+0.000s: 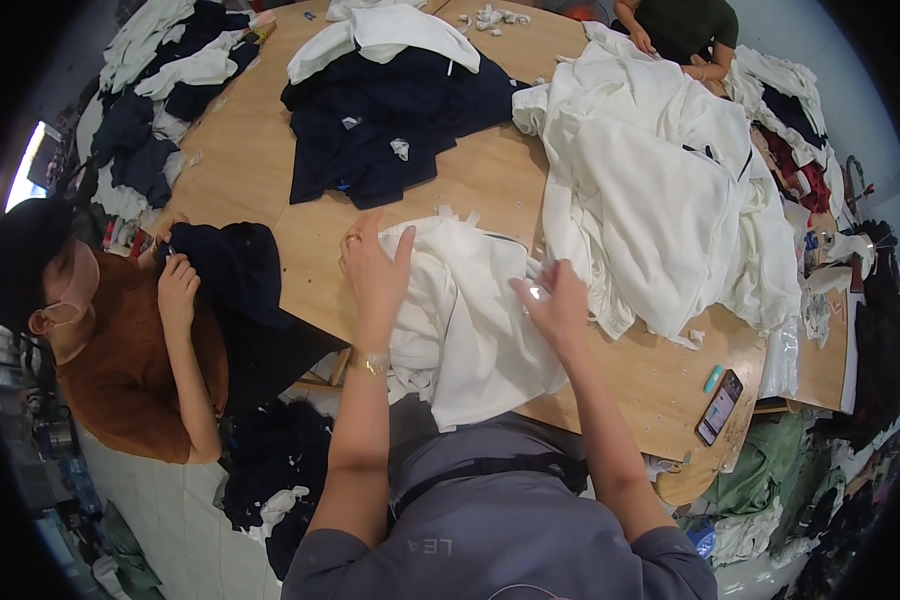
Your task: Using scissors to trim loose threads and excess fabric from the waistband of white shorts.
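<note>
Left hand (376, 262), white garment (478, 325) at its right

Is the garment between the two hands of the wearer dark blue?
No, the garment between the left hand and right hand is white.

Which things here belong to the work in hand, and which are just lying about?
In use:
white garment between the left hand and right hand
small shiny thing in the right hand, kind unclear

Apparently just lying about:
phone
small teal object
white scraps
</note>
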A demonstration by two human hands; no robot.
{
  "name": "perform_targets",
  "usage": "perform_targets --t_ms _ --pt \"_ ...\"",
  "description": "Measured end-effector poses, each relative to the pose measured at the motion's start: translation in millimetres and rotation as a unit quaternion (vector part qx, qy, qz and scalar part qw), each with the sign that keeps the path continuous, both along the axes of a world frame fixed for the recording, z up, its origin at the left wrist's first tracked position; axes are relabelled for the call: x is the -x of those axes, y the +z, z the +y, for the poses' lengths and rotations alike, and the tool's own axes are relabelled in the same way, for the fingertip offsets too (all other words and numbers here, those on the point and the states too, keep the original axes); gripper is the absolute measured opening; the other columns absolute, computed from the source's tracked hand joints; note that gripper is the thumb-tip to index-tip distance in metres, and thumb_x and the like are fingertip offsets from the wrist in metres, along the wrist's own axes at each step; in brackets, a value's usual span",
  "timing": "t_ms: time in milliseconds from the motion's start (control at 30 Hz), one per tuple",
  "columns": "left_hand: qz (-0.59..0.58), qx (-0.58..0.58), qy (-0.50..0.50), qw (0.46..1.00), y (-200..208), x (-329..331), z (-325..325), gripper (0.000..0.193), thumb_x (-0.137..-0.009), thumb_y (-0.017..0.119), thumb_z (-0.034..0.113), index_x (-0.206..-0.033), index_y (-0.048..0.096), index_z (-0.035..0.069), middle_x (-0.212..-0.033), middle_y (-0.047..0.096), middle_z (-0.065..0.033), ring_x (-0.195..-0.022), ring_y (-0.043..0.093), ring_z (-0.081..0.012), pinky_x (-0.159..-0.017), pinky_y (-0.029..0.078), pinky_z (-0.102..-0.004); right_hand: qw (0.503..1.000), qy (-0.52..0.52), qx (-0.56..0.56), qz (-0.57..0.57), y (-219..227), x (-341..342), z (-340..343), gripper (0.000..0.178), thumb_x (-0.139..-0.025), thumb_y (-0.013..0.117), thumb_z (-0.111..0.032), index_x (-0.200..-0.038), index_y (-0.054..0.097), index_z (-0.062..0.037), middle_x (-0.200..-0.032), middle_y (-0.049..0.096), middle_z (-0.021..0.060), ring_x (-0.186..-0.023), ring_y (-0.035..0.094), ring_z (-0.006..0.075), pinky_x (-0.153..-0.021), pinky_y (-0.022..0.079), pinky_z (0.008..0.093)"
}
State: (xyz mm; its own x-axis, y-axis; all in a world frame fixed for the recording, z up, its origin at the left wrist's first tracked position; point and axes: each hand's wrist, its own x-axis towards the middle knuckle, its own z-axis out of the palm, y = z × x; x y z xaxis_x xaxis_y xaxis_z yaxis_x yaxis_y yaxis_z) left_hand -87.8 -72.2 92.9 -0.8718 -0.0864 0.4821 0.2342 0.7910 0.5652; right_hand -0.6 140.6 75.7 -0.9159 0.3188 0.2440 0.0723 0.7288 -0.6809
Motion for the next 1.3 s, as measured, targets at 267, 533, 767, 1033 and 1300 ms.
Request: perform_targets --t_ms 267,533,767,1033,1300 --pt "-0.059 -0.157 -0.067 0.984 26 43 -40 0.023 -0.073 0.068 0.014 -0.092 0.062 0.001 -0.09 0.06 -0.0123 -0.076 0.059 -0.0229 -0.071 0.046 -0.0291 0.978 -0.013 0.145 0.146 39 72 23 0.03 -0.072 0.067 -0.012 -0.088 0.043 -0.0038 -0.07 0.05 0.0067 -0.066 0.049 0.0197 -0.06 0.039 0.0287" --pt "0.169 -0.319 -0.031 0.932 70 -21 -109 0.013 -0.084 0.057 0.004 -0.093 0.049 0.0 -0.09 0.054 -0.0045 -0.08 0.051 -0.0089 -0.076 0.041 -0.0209 0.843 0.021 0.374 0.386 116 2 63 0.029 -0.078 0.059 0.005 -0.083 0.035 -0.0108 -0.083 0.041 -0.0013 -0.078 0.041 0.0057 -0.073 0.034 0.0187" --pt "-0.24 0.046 0.059 0.968 -24 -69 -142 0.019 -0.079 0.053 0.004 -0.097 0.056 0.0 -0.09 0.058 -0.0172 -0.086 0.056 -0.0321 -0.074 0.044 -0.0372 0.974 -0.043 0.222 -0.01 -12 -84 73 0.019 -0.073 0.053 0.002 -0.084 0.04 -0.0062 -0.071 0.048 -0.0007 -0.061 0.044 0.0071 -0.056 0.037 0.0204" --pt "-0.218 -0.086 -0.003 0.972 27 -39 -43 0.025 -0.082 0.059 0.024 -0.086 0.058 -0.001 -0.084 0.061 -0.0153 -0.076 0.057 -0.0326 -0.068 0.044 -0.0402 0.98 -0.047 0.185 0.048 -23 -88 69 0.017 -0.072 0.054 -0.001 -0.08 0.04 -0.002 -0.068 0.053 0.0049 -0.061 0.048 0.0118 -0.057 0.04 0.0237" --pt "-0.291 0.175 -0.067 0.938 -3 -58 15 0.046 -0.074 0.064 0.041 -0.087 0.051 -0.001 -0.084 0.057 -0.0218 -0.083 0.055 -0.0349 -0.07 0.044 -0.0431 0.974 -0.103 0.189 0.072 -10 -66 41 0.025 -0.074 0.062 -0.009 -0.08 0.039 -0.0005 -0.067 0.052 0.0085 -0.061 0.049 0.0155 -0.058 0.041 0.0278"
